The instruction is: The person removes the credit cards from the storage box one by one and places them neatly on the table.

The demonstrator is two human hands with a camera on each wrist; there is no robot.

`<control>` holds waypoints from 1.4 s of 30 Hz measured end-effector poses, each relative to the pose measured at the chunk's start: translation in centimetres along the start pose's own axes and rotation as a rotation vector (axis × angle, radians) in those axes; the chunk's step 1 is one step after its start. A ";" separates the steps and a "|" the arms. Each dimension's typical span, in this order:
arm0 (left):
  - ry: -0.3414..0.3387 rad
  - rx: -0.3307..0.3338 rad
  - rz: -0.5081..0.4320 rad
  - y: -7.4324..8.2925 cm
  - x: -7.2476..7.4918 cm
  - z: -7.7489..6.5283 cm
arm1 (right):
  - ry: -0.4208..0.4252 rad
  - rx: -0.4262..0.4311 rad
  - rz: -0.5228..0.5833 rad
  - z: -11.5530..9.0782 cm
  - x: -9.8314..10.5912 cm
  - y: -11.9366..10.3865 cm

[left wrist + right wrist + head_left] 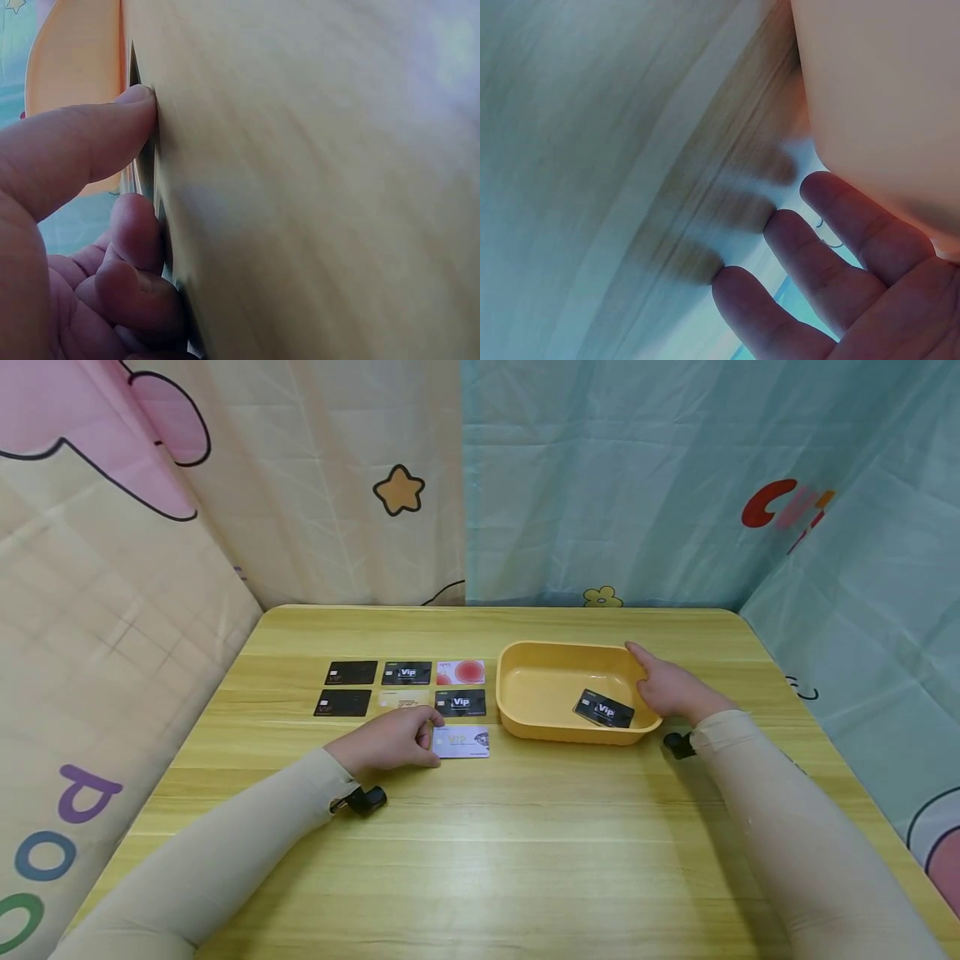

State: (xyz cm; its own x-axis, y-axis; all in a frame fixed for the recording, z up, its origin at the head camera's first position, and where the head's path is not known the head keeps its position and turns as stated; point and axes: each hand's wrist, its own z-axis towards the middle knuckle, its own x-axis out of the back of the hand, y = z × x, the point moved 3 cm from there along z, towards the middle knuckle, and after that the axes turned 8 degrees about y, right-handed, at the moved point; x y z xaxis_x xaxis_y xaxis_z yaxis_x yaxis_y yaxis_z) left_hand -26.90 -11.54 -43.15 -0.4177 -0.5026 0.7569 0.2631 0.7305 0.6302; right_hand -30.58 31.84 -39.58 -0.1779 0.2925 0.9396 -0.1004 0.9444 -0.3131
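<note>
Cartoon-print curtains enclose a wood-grain bench. Of the hands, the left hand pinches a silver VIP card by its edges, beside six laid-out cards; the right hand rests, fingers extended, against a yellow plastic tray containing a black Vip card.

silver VIP card pinched at left end by left hand, six cards in two rows beyond, yellow tray alongside, right hand on rim, black Vip card inside

The white card and black cards read “VIP” or “Vip”.
</note>
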 end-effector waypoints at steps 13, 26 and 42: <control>0.005 -0.007 0.017 0.2 0.0 0.0 | -0.004 0.002 0.011 0.1 -0.1 0.2; 0.003 -0.003 0.028 0.1 0.0 0.1 | -0.014 -0.001 0.023 0.0 0.1 0.0; 0.006 -0.017 0.043 0.6 0.4 0.0 | -0.001 0.021 0.017 -0.1 0.1 0.1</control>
State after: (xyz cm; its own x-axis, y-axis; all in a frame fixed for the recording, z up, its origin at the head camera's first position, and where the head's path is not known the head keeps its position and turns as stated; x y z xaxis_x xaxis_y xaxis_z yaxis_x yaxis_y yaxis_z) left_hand -26.88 -11.28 -42.44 -0.4007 -0.4733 0.7845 0.2954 0.7438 0.5996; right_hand -30.48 31.97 -39.55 -0.1807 0.3088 0.9338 -0.1175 0.9359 -0.3322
